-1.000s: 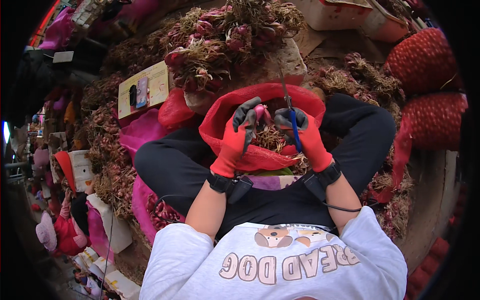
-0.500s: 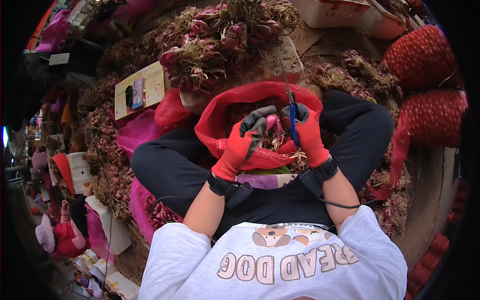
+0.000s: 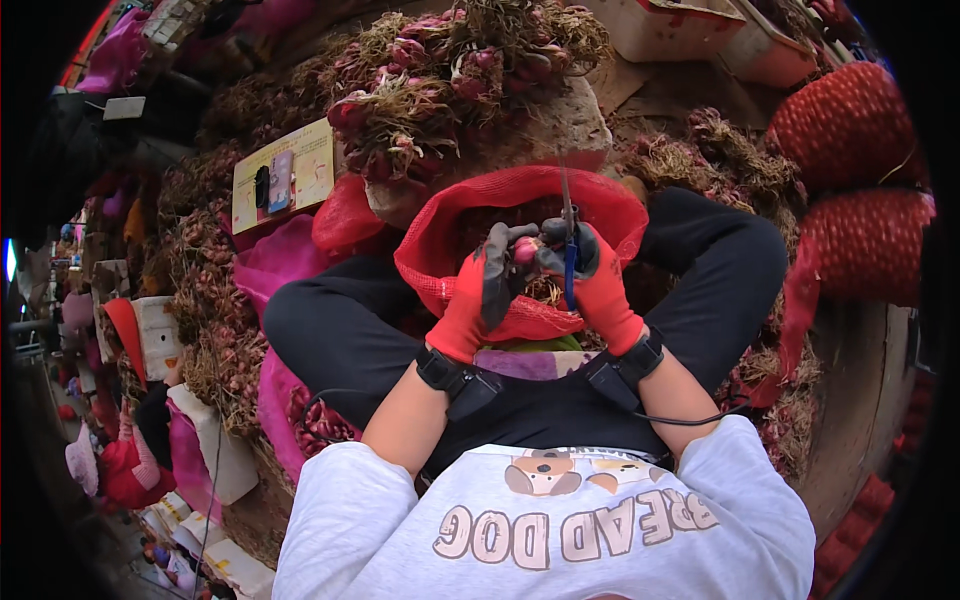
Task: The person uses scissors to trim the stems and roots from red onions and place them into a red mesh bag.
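Observation:
My left hand (image 3: 470, 303), in a red glove with grey palm and fingers, pinches a pink-purple shallot (image 3: 525, 250). Close on its right, my right hand (image 3: 606, 292) wears a matching glove and is closed round scissors (image 3: 571, 268) with a blue handle. The scissor blades point up and away from me. Fingertips of the right hand reach up to the shallot, perhaps touching it. Both hands are over a red mesh sack (image 3: 425, 232), rolled open between my crossed legs, with shallots and dry trimmings inside. Part of the shallot is hidden by fingers.
Bunches of shallots with dry roots (image 3: 420, 100) are heaped on a stone block (image 3: 560, 130) ahead. A phone (image 3: 281, 180) lies on a yellow box (image 3: 315, 160) at left. Filled red mesh sacks (image 3: 850, 125) stand at right, near white foam boxes (image 3: 670, 28).
My right hand and the scissors have moved left, up to the shallot. The left hand has turned a little, and the shallot now sits slightly further left.

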### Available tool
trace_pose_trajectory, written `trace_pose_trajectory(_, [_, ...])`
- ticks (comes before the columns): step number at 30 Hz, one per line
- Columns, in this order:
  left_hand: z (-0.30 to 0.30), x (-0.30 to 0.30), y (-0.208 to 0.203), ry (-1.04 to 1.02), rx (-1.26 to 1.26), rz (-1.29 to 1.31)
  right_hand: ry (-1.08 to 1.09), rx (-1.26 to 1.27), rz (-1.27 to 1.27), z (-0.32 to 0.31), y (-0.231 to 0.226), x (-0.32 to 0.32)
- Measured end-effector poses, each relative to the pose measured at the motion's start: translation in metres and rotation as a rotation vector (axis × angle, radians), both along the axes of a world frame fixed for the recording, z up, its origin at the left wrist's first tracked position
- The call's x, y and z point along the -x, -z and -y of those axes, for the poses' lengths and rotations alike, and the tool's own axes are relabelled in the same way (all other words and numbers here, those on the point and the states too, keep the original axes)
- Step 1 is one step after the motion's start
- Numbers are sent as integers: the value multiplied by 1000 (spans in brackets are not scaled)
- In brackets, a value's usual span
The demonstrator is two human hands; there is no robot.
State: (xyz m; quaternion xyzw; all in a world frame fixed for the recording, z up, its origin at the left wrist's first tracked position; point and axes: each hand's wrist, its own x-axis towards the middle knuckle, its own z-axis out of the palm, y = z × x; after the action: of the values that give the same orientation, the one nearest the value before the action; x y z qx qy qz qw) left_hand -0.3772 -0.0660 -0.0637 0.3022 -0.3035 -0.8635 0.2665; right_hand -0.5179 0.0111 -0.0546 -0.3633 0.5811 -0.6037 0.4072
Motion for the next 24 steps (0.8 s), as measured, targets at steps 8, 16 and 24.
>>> trace_pose_trajectory(8, [8, -3, -3, -89, 289, 43, -24, 3, 220, 1, -9, 6])
trace_pose_trajectory(16, [3, 2, -4, -96, 331, 54, -135, -30, 280, -7, -9, 12])
trace_pose_trajectory(24, [35, -16, 11, -324, 345, -194, -315, -404, -40, -18, -25, 24])
